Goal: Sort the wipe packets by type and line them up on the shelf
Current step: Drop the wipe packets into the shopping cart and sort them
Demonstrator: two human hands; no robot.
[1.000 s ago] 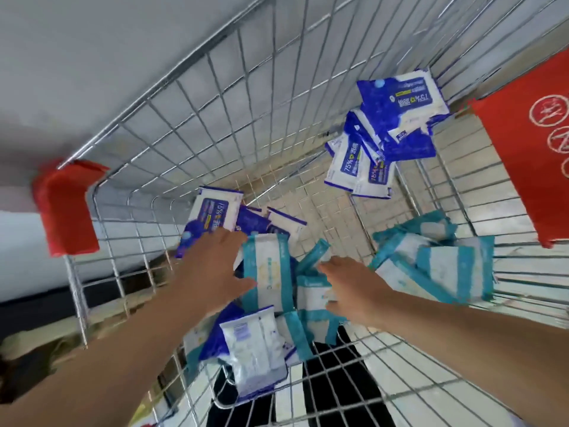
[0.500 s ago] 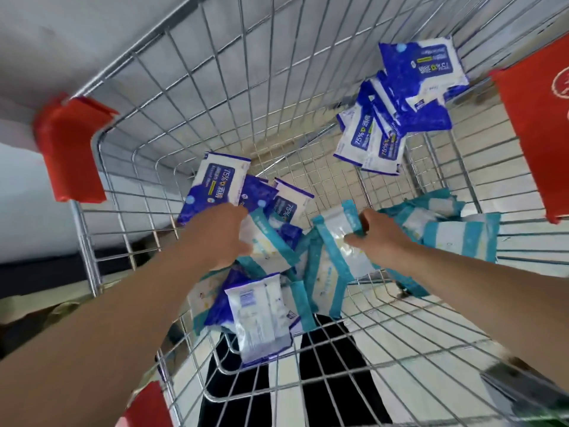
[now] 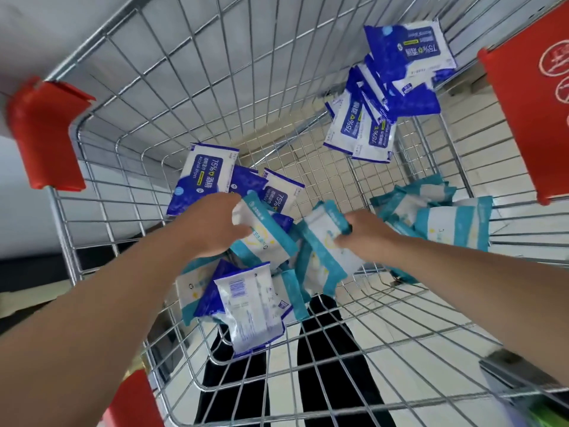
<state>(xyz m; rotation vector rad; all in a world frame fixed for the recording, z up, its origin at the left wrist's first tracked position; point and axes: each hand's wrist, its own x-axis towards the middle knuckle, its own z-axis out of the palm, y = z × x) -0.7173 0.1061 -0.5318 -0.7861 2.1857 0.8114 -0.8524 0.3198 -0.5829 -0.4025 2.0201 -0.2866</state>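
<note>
Both hands are down in the wire cart (image 3: 215, 87). The left hand (image 3: 212, 226) grips a teal packet (image 3: 264, 238) in the middle, and the right hand (image 3: 366, 235) grips a second teal packet (image 3: 323, 241) just beside it. Blue packets (image 3: 203, 177) lie just beyond the left hand. A blue stack (image 3: 385, 87) leans on the far right wall, and a teal pile (image 3: 446, 217) sits at the right.

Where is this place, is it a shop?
Probably a shop or supermarket. A silver wire shopping cart with red plastic corner guards holds many identical blue-and-white alcohol wipe packets and teal-and-white wipe packets, like stock for sale. No shelf shows here.
</note>
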